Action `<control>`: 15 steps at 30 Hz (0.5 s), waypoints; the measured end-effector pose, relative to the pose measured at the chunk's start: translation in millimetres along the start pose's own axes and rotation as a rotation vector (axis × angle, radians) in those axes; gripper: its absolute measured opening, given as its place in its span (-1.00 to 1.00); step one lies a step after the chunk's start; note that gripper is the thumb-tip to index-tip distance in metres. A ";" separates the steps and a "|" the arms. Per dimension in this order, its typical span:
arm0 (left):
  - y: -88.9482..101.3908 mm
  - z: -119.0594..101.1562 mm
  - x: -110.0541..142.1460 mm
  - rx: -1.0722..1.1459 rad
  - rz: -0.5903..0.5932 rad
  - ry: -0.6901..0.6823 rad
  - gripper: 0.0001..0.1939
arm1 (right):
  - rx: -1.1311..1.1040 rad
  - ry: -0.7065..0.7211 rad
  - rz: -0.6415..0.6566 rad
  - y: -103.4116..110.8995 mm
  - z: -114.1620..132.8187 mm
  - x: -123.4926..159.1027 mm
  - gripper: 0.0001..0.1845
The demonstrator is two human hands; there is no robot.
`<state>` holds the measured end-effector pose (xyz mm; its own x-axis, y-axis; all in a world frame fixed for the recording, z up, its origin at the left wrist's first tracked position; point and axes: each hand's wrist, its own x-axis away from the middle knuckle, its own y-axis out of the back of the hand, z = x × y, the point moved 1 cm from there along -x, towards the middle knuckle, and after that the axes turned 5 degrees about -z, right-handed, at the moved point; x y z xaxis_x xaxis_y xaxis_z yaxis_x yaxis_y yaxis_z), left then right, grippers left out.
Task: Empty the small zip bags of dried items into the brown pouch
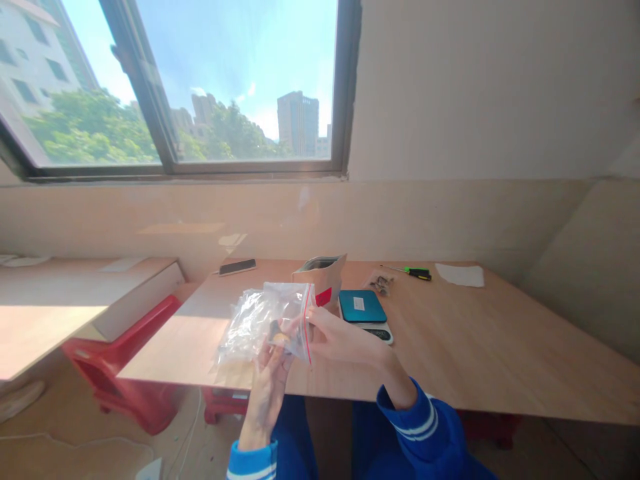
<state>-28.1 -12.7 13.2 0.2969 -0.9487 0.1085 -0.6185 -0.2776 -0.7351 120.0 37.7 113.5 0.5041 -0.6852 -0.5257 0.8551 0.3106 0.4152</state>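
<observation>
My left hand (273, 370) grips the lower part of a clear zip bag (287, 297) with a red line along its mouth. A few small dark and yellowish pieces (280, 338) show through the plastic, too blurred to name. At the mouth, on the right side, my right hand (345, 337) has its fingers closed on the bag's edge; its fingertips are partly hidden by plastic. Left of the held bag and partly behind it lies a pile of clear plastic bags (243, 327). A scale with a teal platform (363, 307) sits just beyond my right hand.
Behind the held bag stands an opened kraft pouch (325, 272) with a red label. Further right lie a clear bag of small dark parts (382, 284), screwdrivers (417, 273) and white paper (460, 275). A phone (237, 267) is at the back left, a red chair (125, 360) beside the table.
</observation>
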 end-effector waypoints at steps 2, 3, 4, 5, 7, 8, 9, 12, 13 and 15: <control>0.0 0.6 -0.5 -0.017 0.030 -0.015 -0.51 | 0.011 -0.002 0.076 0.6 -2.6 -0.1 -0.78; -0.1 0.8 -0.7 -0.022 0.050 -0.018 -0.51 | 0.018 -0.010 0.107 1.6 -4.1 -0.1 -0.78; -0.1 1.0 -0.8 -0.026 0.069 -0.014 -0.51 | 0.027 -0.023 0.123 2.7 -5.6 0.0 -0.78; -0.1 1.4 -0.9 -0.025 0.076 -0.011 -0.51 | 0.034 -0.042 0.128 3.9 -7.0 0.1 -0.80; 0.2 2.8 -1.3 -0.025 0.046 -0.009 -0.50 | 0.025 -0.092 0.120 5.2 -9.1 0.2 -0.85; 0.1 3.8 -1.6 -0.035 0.025 -0.008 -0.50 | 0.009 -0.114 0.106 5.1 -9.5 0.1 -0.87; -0.3 5.0 -1.9 -0.050 0.012 -0.006 -0.51 | -0.015 -0.132 0.090 4.4 -9.7 -0.2 -0.87; -3.3 8.5 -2.4 -0.100 0.027 -0.007 -0.57 | -0.088 -0.183 0.068 -1.3 -10.3 -1.6 -0.78; -4.4 9.2 -2.3 -0.108 0.034 -0.012 -0.57 | -0.092 -0.199 0.058 -3.9 -11.0 -2.2 -0.77; -5.6 9.5 -1.6 -0.117 0.029 -0.031 -0.57 | -0.058 -0.216 0.025 -8.8 -13.1 -3.3 -0.78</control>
<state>-18.2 -8.2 10.8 0.2993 -0.9519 0.0663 -0.7074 -0.2680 -0.6541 112.5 45.9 101.9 0.4928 -0.8001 -0.3420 0.8513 0.3622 0.3796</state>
